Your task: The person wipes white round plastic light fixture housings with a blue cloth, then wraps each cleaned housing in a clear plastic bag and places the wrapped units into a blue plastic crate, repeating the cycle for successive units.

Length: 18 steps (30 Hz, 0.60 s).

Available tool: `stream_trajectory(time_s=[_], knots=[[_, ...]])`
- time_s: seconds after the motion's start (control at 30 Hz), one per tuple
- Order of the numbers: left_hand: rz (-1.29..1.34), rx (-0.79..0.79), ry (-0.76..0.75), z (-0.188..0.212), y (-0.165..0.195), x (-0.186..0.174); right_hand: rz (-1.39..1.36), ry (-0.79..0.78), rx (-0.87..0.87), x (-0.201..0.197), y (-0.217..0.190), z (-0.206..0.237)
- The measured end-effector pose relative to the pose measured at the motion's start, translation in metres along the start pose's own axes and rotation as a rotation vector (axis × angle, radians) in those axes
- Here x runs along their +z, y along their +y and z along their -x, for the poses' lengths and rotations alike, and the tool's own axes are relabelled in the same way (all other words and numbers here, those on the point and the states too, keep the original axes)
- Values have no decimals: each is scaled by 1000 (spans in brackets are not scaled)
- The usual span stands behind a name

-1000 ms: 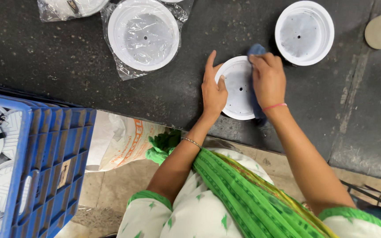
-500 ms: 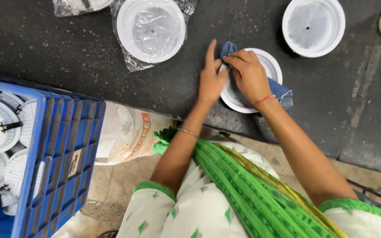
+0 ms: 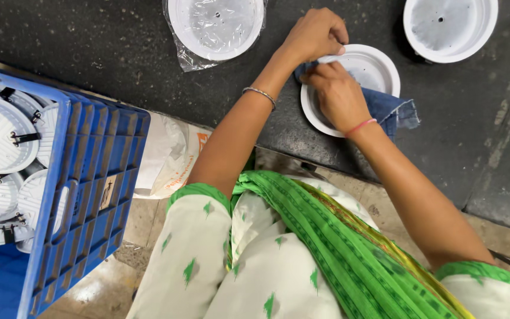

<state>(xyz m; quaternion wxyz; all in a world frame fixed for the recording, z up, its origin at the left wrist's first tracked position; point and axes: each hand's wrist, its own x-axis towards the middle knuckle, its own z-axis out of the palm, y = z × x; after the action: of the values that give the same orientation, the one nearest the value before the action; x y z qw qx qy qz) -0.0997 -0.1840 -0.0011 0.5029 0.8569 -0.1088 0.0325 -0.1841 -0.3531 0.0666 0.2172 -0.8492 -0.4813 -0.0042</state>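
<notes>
Head view: a white round dish [image 3: 368, 70] lies on the dark worktop [image 3: 90, 53]. Left hand [image 3: 315, 34] grips the dish's upper rim, fingers curled shut on it. Right hand [image 3: 339, 97] presses a blue cloth [image 3: 392, 108] into the dish, fingers closed on the cloth. A bagged dish [image 3: 216, 25] lies left of it.

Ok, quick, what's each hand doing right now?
Left hand: closed, gripping the far rim of the white round dish.
Right hand: closed on the blue cloth, pressing it into the dish.
</notes>
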Motion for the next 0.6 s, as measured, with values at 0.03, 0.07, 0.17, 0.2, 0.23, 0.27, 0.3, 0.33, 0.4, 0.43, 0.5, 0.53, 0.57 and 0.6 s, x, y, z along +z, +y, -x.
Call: stream_trajectory(time_s=[0.03,0.07,0.17,0.2,0.23,0.27,0.3,0.33,0.4,0.43,0.5,0.53,0.57,0.6], knots=[[11,-16,-5,0,-1,-1,7,-41,2,-1,-2,2],[22,-33,-9,2,-2,-1,-16,-35,-4,-4,-6,8],[95,-97,-37,5,-2,0,-51,-27,-23,-12,-13,18],[126,-121,-52,7,-1,2,-40,-26,-27,-13,-13,17],[117,-98,-31,7,1,4,-27,-22,-31,-14,-14,14],[107,-75,-8,6,3,8,6,-36,-18,-15,-16,12],[97,-53,14,6,4,10,36,-49,-4,-16,-18,10],[101,-38,15,7,4,11,67,-57,9,-15,-21,8],[118,-4,18,7,5,15,106,-139,71,-21,-30,21],[125,3,26,7,5,17,129,-181,105,-25,-36,31],[147,11,45,9,4,18,118,-164,153,-34,-45,54],[155,7,57,11,5,19,113,-157,177,-39,-48,65],[161,1,67,13,6,19,112,-117,194,-41,-52,75],[162,-3,78,14,7,19,110,-73,209,-43,-55,83]])
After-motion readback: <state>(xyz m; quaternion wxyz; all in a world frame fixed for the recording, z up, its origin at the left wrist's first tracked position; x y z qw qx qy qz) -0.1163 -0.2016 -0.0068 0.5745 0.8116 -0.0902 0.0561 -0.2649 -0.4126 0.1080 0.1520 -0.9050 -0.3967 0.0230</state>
